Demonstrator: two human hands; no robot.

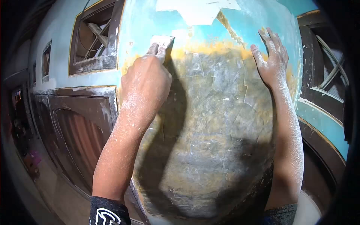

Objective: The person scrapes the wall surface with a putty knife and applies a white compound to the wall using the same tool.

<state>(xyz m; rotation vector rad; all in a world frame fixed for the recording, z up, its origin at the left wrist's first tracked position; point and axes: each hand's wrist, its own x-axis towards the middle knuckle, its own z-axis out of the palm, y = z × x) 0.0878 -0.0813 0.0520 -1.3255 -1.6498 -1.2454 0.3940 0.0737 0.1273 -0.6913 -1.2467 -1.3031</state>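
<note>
My left hand (148,77) is closed around a scraper (164,40) with a pale, powdery blade. The blade is against the turquoise painted wall (198,32), just above a ragged orange-yellow band (213,48). Further right, my right hand (273,58) lies against the wall with its fingers spread, holding nothing. Below both hands is a large grey-brown bare patch (217,112) with cracked, uneven edges. White dust coats both hands and forearms. The scraper's handle is hidden inside my left fist.
To the left are a dark wooden window frame (93,69) with crossed slats and a brown panelled door (78,123). Another dark frame (326,71) stands at the right. A white patch (198,11) marks the upper wall. The floor (48,187) runs back on the left.
</note>
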